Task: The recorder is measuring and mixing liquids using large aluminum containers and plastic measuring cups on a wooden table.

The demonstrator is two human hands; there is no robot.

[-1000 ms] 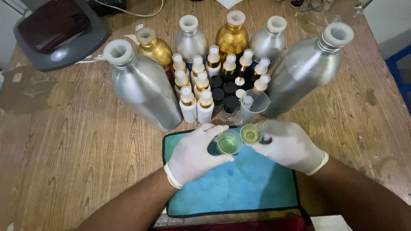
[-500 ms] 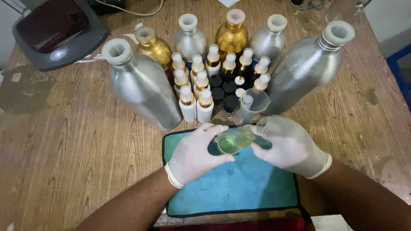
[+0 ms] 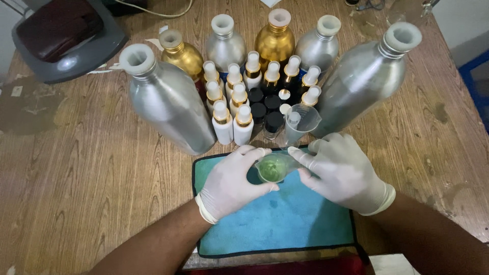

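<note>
Two gloved hands, left hand (image 3: 232,183) and right hand (image 3: 344,173), curled together round a small cup (image 3: 272,168) of green liquid over the blue mat (image 3: 285,224) at the table's near edge, silver and gold bottles (image 3: 168,99) standing behind.

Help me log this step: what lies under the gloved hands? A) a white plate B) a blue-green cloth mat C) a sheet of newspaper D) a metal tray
B: the left hand and right hand, holding a small cup of greenish liquid between them, are over a blue-green cloth mat with a dark edge, which lies on the wooden table.
</note>
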